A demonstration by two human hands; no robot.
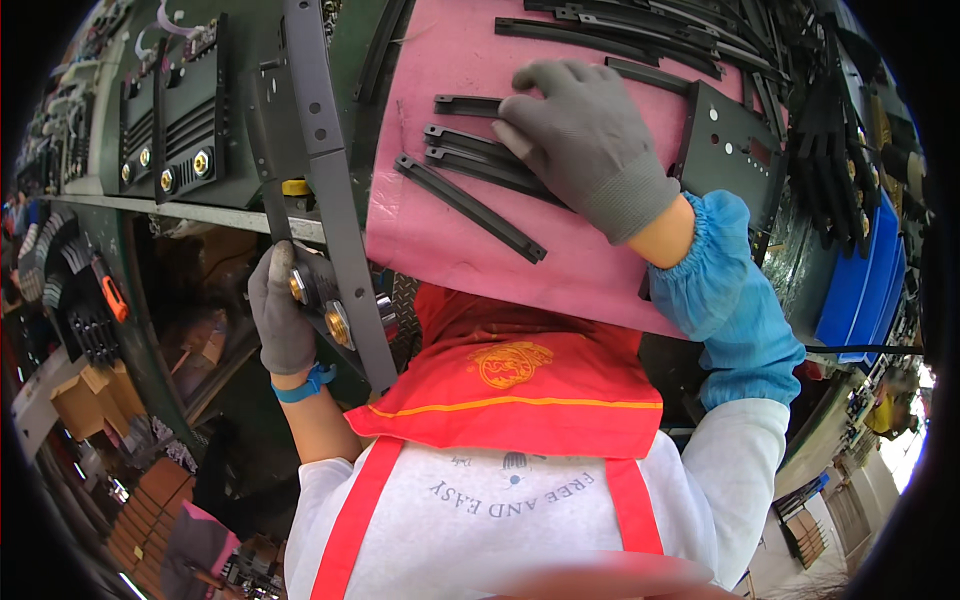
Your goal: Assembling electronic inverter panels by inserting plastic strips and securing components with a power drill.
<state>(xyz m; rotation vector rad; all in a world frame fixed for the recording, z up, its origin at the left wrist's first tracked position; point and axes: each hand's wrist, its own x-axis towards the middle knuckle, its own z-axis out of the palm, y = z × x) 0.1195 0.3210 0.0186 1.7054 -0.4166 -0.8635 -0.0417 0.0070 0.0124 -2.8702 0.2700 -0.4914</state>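
My left hand (283, 315), in a grey glove, is closed round the edge of a long dark metal panel (338, 215) standing on end. Brass fittings (338, 324) stick out of the panel beside my fingers. On the pink mat (440, 240), my right hand (590, 140), also gloved, has its curled fingers and thumb at the end of a short black bar (466, 104). My palm hides the bar's far end. Several similar bars lie close by, one of them, a slanting bar (470, 208), nearest me.
More black bars (600, 35) are heaped at the mat's far side. A black plate with holes (730, 145) lies at its right. Finished-looking panels with brass fittings (185, 130) rest on the left bench. Blue bins (865, 280) stand at the right; an orange-handled tool (112, 295) hangs at left.
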